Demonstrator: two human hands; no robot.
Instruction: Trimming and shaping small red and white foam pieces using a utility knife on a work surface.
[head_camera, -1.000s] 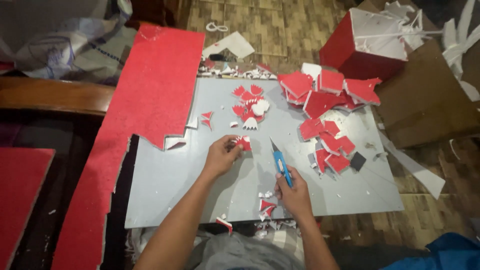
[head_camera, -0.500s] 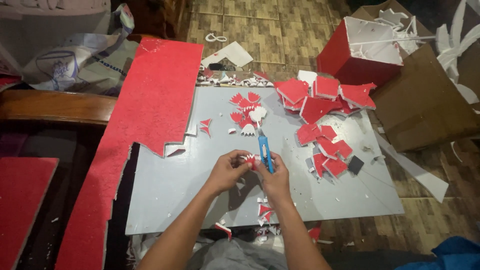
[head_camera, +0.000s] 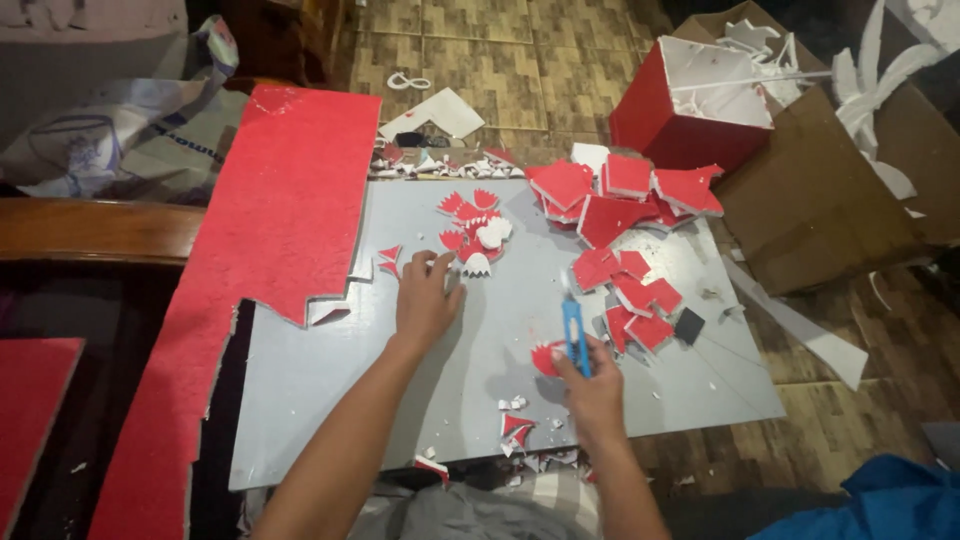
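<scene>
Firmly gripped: blue cutter (right hand)

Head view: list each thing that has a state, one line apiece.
Blue utility knife: gripped upright in right hand.
Left hand: flat on grey board, beside cut red shapes.
Red foam sheet: ragged, partly cut away.
Red box: open, tilted.
</scene>
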